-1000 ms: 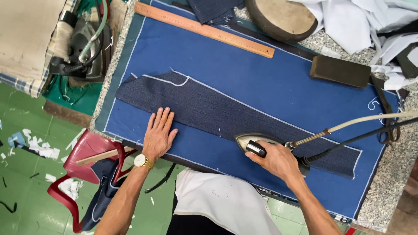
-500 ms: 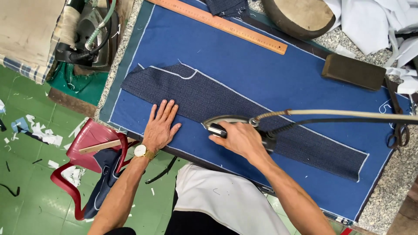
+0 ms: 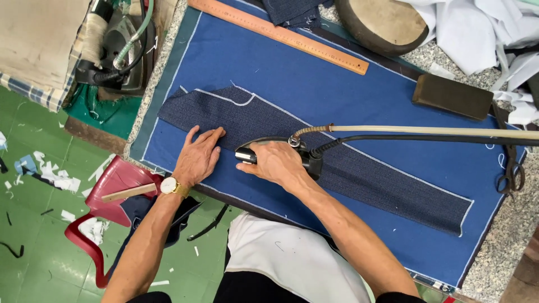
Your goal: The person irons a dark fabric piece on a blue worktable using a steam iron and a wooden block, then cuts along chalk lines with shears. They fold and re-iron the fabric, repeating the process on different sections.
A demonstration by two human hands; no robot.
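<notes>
Pressing the iron (image 3: 269,147) in our closed right hand (image 3: 275,163) so near our flat, open left hand (image 3: 197,157) risks a burn (its fingers lie just beside the nose). Beyond, the navy fabric piece (image 3: 365,174) lies on the blue-covered worktop (image 3: 359,95); farther off, a wooden ruler (image 3: 281,35).

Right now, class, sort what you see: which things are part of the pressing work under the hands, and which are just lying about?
In use:
- steam iron, in the right hand
- dark cloth panel, held flat by the left hand
- blue pressing cover

Lying about:
- wooden ruler
- brown block
- scissors
- second iron
- white fabric heap
</notes>
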